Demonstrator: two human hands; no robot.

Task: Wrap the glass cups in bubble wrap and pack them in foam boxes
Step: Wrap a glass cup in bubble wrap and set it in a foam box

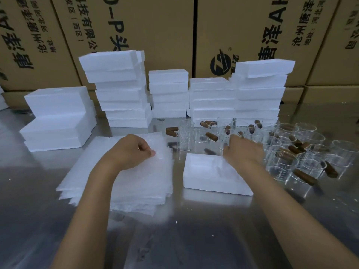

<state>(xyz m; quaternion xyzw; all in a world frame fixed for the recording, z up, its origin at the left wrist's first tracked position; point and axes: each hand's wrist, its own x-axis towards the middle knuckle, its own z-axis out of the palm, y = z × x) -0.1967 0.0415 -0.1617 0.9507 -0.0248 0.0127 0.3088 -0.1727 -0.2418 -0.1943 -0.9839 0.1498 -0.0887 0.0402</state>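
At a steel packing table [194, 239], a person's two hands work between bubble wrap and glass cups.

Tall brown printed cardboard cartons [155, 26] wall the far side, with stacks of white foam boxes [120, 88] before them. Near left lies a pile of translucent bubble-wrap sheets [136, 181]; the left hand [132, 150], fingers curled, pinches the top sheet. An open white foam box [209, 173] sits centre. The right hand [242, 150] reaches over clear glass cups with brown wooden handles [291, 152], clustered to the right; its grip cannot be told.
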